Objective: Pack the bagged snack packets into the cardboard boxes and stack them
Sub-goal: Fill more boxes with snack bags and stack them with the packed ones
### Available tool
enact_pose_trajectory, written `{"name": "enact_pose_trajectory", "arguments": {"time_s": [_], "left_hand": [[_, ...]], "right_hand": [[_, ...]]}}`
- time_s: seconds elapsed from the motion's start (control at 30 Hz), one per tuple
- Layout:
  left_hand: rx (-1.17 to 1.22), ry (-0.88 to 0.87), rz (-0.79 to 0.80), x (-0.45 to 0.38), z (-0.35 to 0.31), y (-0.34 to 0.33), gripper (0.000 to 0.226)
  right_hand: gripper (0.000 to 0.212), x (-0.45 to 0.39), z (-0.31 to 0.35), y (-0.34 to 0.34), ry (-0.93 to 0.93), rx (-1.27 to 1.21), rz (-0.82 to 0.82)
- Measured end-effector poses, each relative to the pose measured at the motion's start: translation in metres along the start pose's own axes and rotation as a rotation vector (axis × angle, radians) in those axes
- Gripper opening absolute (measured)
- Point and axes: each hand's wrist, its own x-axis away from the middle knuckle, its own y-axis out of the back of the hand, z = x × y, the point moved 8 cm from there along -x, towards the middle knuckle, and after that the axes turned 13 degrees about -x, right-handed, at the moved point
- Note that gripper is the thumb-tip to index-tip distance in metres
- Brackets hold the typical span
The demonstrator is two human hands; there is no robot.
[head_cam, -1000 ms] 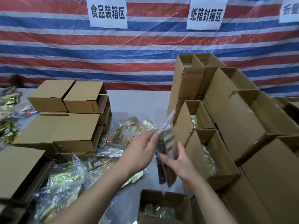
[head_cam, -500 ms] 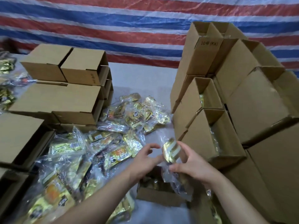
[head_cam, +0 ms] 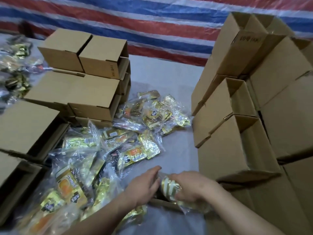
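Note:
A clear bag of gold snack packets sits low between my hands, over an open cardboard box near the table's front edge. My right hand curls over the bag from the right and grips it. My left hand presses against the bag's left side with fingers fairly straight. The box is mostly hidden under my hands and the bag. A heap of bagged snack packets lies on the grey table to the left.
Stacked open cardboard boxes rise on the right, several with snack bags inside. Closed boxes are piled at the left and back left. More packets lie at the far left. A striped tarp hangs behind.
Both hands have lowered the bag from chest height down to the open box at the front. The camera has tilted downward, so the wall signs have left the view.

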Motion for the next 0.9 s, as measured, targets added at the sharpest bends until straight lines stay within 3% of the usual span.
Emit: {"name": "enact_pose_trajectory", "arguments": {"time_s": [0.17,0.3,0.4,0.43,0.53,0.63,0.77,0.9], "left_hand": [[0.024,-0.014,-0.012,-0.004,-0.001,-0.002,0.055],[0.083,0.004,-0.019,-0.006,0.001,0.000,0.056],[0.107,0.008,-0.001,-0.006,0.003,0.000,0.057],[0.106,0.009,-0.002,-0.007,0.004,0.001,0.056],[0.067,-0.024,-0.012,-0.005,0.002,0.001,0.056],[0.047,-0.056,-0.007,-0.004,-0.003,-0.005,0.054],[0.055,-0.031,-0.027,-0.009,-0.002,-0.004,0.053],[0.044,-0.015,-0.047,-0.011,-0.001,0.000,0.051]], "right_hand": [[0.056,0.003,0.004,-0.006,-0.067,0.050,-0.070],[0.047,0.009,0.010,0.004,-0.159,0.115,-0.353],[0.056,0.022,0.010,0.014,-0.126,0.149,-0.580],[0.056,0.021,0.007,0.010,-0.097,0.150,-0.562],[0.044,-0.009,-0.005,-0.027,0.010,0.001,-0.233],[0.047,-0.038,-0.011,-0.051,0.014,-0.346,-0.030],[0.042,-0.056,-0.016,-0.062,-0.042,-0.605,-0.042],[0.048,-0.044,-0.015,-0.053,0.081,-0.715,-0.034]]}}
